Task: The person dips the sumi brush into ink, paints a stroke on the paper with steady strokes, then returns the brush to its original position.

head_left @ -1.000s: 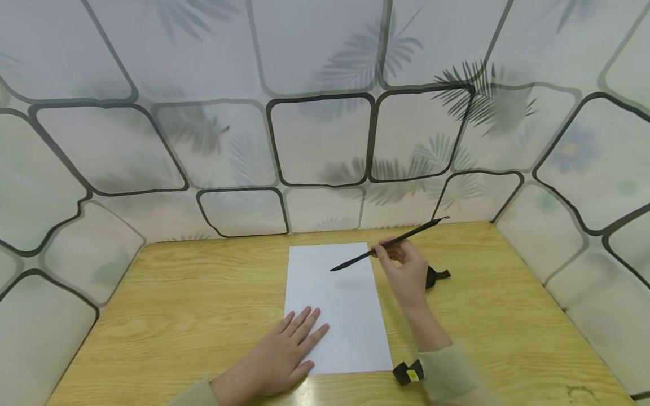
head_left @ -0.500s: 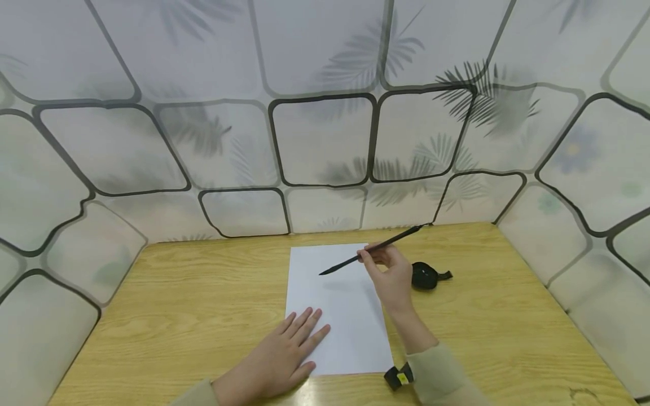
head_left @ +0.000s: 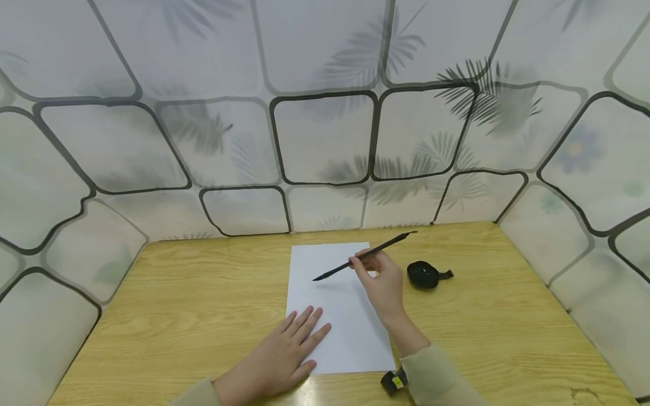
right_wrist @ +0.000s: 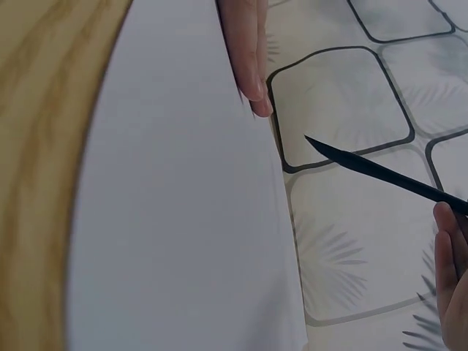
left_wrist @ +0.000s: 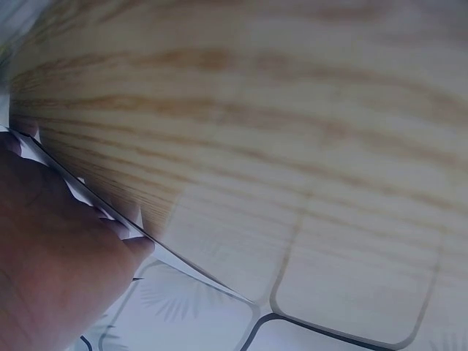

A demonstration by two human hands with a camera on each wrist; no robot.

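Note:
A sheet of white paper lies on the wooden table, its surface blank. My left hand rests flat on the paper's lower left edge, fingers spread; in the left wrist view that hand appears beside the paper's edge. Between thumb and fingers, my right hand pinches a dark writing brush midway along its handle. The brush slants, with its pointed black tip above the upper part of the paper. In the right wrist view the brush tip stands apart from the sheet, and only fingertips of the right hand show.
Right of the paper sits a round, glossy black object with a short tab, perhaps an ink dish. A small black block with a yellow mark is at the right wrist. Patterned fabric walls enclose the table at the back and sides.
My right hand has moved left and slightly down with the brush, carrying the tip further over the paper. The round black object is now uncovered. My left hand has stayed in place.

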